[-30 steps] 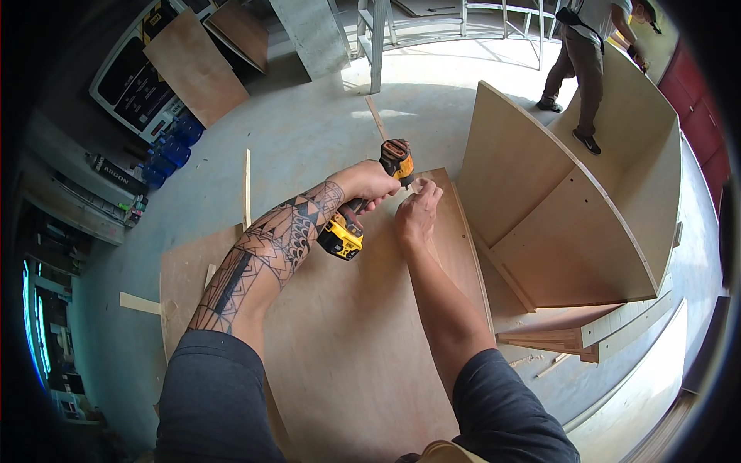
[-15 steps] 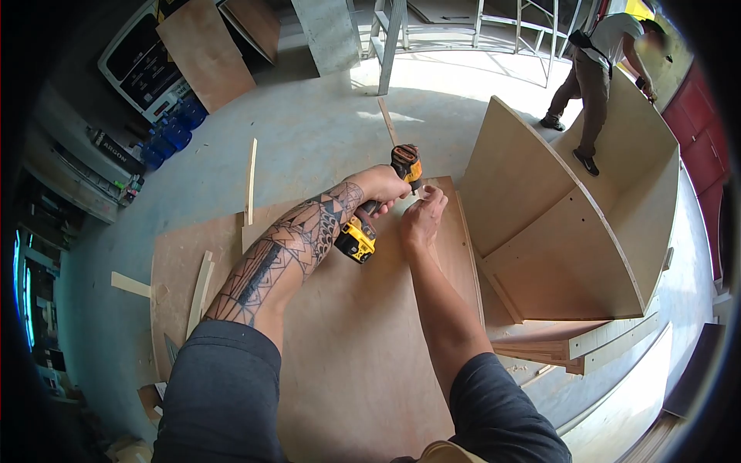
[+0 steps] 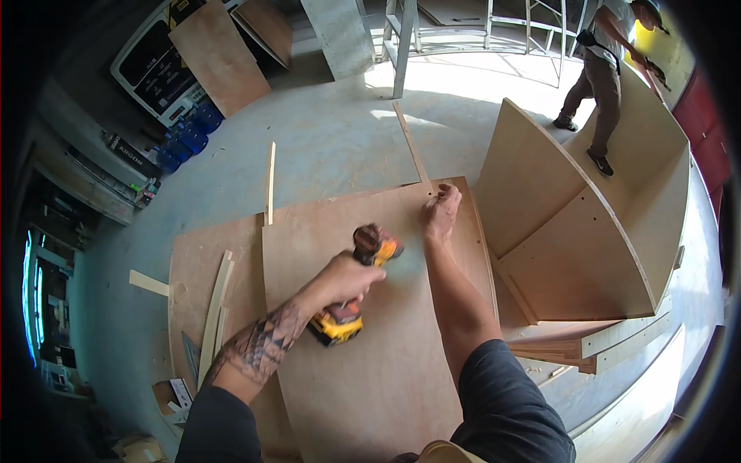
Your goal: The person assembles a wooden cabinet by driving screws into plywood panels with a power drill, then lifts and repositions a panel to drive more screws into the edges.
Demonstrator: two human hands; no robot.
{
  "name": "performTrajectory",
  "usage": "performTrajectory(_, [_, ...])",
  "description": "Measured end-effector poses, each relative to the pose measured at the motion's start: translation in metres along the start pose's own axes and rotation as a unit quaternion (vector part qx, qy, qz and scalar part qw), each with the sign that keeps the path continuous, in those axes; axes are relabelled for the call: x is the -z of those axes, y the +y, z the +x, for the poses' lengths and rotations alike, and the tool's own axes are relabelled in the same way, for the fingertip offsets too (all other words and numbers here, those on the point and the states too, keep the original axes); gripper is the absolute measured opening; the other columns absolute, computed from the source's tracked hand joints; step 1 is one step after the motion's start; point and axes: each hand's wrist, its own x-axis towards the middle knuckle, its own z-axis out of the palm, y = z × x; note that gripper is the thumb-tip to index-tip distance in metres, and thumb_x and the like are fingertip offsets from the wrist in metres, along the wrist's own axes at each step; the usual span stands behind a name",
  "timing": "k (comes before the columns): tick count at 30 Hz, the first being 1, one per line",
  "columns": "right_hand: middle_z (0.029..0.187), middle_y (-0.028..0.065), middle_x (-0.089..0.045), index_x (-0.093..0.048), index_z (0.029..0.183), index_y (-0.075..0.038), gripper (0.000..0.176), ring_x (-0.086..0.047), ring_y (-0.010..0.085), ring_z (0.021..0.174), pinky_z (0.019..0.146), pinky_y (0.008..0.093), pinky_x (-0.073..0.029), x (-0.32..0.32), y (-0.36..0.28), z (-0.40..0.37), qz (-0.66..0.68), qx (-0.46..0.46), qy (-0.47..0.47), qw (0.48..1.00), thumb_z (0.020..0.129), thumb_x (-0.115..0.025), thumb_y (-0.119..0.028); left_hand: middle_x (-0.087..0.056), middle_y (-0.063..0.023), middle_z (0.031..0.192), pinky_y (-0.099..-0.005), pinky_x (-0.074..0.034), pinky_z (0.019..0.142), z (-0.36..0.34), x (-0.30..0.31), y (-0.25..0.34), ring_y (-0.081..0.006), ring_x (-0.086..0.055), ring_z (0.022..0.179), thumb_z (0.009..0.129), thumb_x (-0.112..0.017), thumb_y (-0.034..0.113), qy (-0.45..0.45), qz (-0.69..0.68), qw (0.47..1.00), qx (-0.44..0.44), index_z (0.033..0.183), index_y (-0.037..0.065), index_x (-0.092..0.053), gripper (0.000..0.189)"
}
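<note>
My left hand [image 3: 346,279] is wrapped round the grip of a yellow and black cordless drill [image 3: 374,245], blurred by motion. The drill is over the middle of a plywood sheet [image 3: 347,378], apart from my right hand, its battery low and towards me. At the sheet's far edge, my right hand [image 3: 441,214] has its fingers drawn together. Whatever they may hold is too small to make out. A small dark spot shows on the wood just left of those fingertips.
A curved plywood box [image 3: 571,231] stands on the right, with a person [image 3: 606,69] leaning over its far side. Wood strips [image 3: 216,309] lie at the left. Behind are a ladder [image 3: 400,54], blue water bottles [image 3: 189,133] and a leaning board [image 3: 220,58].
My left hand has drawn the drill back towards me and left, away from my right hand. My right hand remains at the sheet's far edge. The view has shifted slightly.
</note>
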Motion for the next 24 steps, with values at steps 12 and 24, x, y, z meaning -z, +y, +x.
performTrajectory(12, [0.093, 0.0139, -0.071, -0.058, 0.12, 0.0, 0.027, -0.065, 0.0207, 0.078, 0.071, 0.0339, -0.053, 0.056, 0.009, -0.03, 0.241, -0.024, 0.04, 0.969, 0.097, -0.043, 0.0, -0.072, -0.027, 0.084, -0.0454, -0.059, 0.077, -0.13, -0.071, -0.123, -0.04, -0.076, 0.088, 0.086, -0.069, 0.028, 0.193, 0.093, 0.976, -0.043, 0.092, -0.003, -0.069, 0.032])
performTrajectory(24, [0.106, 0.0074, -0.079, -0.075, 0.115, -0.004, 0.017, -0.071, 0.0171, 0.09, 0.076, 0.031, -0.054, 0.267, 0.072, -0.162, 0.177, -0.156, -0.121, 0.964, 0.104, -0.068, -0.014, -0.068, -0.0108, 0.065, -0.0376, -0.057, 0.055, -0.119, -0.07, -0.135, -0.0223, -0.07, 0.054, 0.089, -0.068, 0.029, 0.137, 0.032, 0.99, 0.005, 0.081, 0.0, -0.068, 0.029])
